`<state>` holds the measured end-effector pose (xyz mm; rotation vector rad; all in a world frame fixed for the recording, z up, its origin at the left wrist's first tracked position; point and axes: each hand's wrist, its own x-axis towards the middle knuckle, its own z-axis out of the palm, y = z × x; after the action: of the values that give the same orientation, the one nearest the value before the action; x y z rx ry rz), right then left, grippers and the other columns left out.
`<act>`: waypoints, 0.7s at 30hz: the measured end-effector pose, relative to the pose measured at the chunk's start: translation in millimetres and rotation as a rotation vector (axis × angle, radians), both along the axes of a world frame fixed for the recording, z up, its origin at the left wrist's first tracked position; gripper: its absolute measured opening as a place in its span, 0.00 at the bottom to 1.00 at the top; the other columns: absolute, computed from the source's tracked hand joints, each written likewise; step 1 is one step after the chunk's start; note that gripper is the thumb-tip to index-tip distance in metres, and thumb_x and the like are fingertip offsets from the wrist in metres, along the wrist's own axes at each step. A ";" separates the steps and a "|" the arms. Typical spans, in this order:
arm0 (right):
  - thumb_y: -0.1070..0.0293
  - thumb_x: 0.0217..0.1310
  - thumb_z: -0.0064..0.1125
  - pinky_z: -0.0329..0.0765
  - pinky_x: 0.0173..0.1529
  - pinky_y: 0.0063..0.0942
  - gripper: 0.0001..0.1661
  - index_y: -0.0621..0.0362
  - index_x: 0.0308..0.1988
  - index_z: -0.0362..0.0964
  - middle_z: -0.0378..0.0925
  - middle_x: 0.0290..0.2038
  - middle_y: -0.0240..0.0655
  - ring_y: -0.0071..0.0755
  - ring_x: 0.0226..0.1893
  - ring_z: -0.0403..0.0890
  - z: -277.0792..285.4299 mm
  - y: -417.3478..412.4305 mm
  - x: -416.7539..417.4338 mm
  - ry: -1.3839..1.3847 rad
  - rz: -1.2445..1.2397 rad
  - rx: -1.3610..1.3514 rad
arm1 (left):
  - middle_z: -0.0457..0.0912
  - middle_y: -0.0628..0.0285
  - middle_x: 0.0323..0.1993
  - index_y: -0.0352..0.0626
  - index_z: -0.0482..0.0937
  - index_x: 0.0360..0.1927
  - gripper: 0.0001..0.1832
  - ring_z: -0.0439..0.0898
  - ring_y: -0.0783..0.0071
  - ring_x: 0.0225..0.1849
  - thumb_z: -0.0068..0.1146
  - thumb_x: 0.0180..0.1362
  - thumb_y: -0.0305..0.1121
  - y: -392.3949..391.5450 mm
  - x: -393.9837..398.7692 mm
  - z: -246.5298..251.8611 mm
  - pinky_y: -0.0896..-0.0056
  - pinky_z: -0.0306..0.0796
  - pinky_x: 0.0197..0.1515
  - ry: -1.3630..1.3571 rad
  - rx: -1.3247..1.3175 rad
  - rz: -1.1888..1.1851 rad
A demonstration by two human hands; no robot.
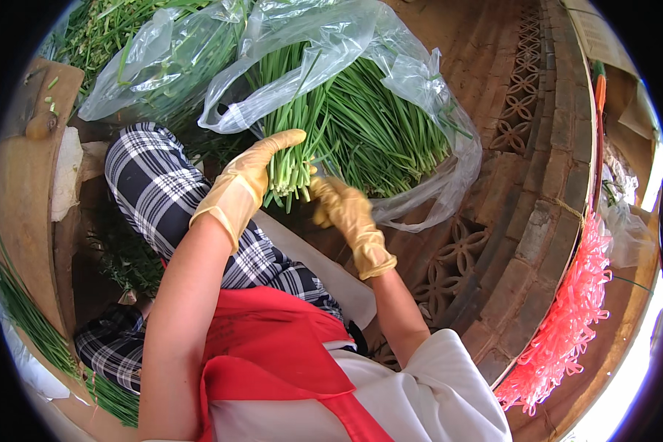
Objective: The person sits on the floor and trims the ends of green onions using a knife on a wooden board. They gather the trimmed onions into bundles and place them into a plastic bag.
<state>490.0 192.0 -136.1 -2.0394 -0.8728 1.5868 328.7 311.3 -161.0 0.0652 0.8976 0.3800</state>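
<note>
Both my hands wear thin yellowish rubber gloves. My left hand (248, 171) is closed around a bundle of green garlic chives (295, 121), its thumb across the front and the pale cut ends pointing towards me. My right hand (345, 212) is just right of those ends, slightly blurred, with its fingers curled; whether it holds a stem cannot be told. Behind the bundle, a clear plastic bag (436, 210) lies open around a large pile of chives (387, 127). Part of the held bundle's upper leaves is under the bag's handle.
Trimmed green scraps (102, 27) lie at the upper left, beside another clear bag (160, 66). A wooden board (25, 182) stands at the left, with more chives (33, 320) beyond it. Pink plastic ties (569, 315) hang at the right by brickwork (530, 237) with patterned openings.
</note>
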 end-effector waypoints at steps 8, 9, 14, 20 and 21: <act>0.45 0.57 0.62 0.73 0.57 0.38 0.33 0.54 0.56 0.73 0.80 0.52 0.43 0.48 0.54 0.79 -58.2 10.2 42.8 -0.647 0.301 -0.199 | 0.83 0.49 0.40 0.34 0.77 0.46 0.19 0.85 0.54 0.43 0.69 0.55 0.33 2.1 1.3 18.6 0.54 0.84 0.44 -0.146 0.062 0.051; 0.44 0.57 0.62 0.74 0.52 0.37 0.32 0.54 0.54 0.75 0.81 0.46 0.41 0.44 0.48 0.81 -71.6 16.5 46.5 -0.632 0.287 -0.161 | 0.83 0.48 0.41 0.35 0.77 0.47 0.19 0.84 0.52 0.44 0.68 0.56 0.33 1.8 -2.8 20.8 0.53 0.83 0.45 -0.264 0.047 0.085; 0.53 0.56 0.68 0.69 0.31 0.25 0.19 0.56 0.40 0.79 0.75 0.22 0.26 0.23 0.23 0.73 -90.2 28.9 63.1 -0.197 0.058 -0.280 | 0.83 0.51 0.40 0.38 0.77 0.46 0.18 0.85 0.50 0.40 0.68 0.55 0.33 6.7 -3.9 8.0 0.53 0.83 0.40 -0.022 0.061 0.156; 0.53 0.55 0.67 0.75 0.45 0.29 0.29 0.59 0.52 0.77 0.83 0.39 0.38 0.33 0.37 0.81 -76.4 21.5 70.6 -0.246 0.232 -0.249 | 0.83 0.45 0.42 0.32 0.76 0.50 0.24 0.85 0.52 0.40 0.68 0.56 0.38 6.1 -6.7 5.5 0.51 0.83 0.45 -0.118 0.088 0.167; 0.53 0.55 0.67 0.75 0.46 0.29 0.29 0.59 0.53 0.77 0.83 0.40 0.39 0.34 0.38 0.82 -84.0 19.3 69.0 -0.315 0.277 -0.156 | 0.83 0.45 0.42 0.32 0.76 0.49 0.24 0.85 0.52 0.41 0.68 0.56 0.39 5.9 -6.4 5.2 0.48 0.82 0.48 -0.157 0.098 0.164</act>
<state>559.0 211.3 -220.2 -2.4105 -1.2243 1.5334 322.3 317.3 -155.8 0.0506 0.7308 0.5745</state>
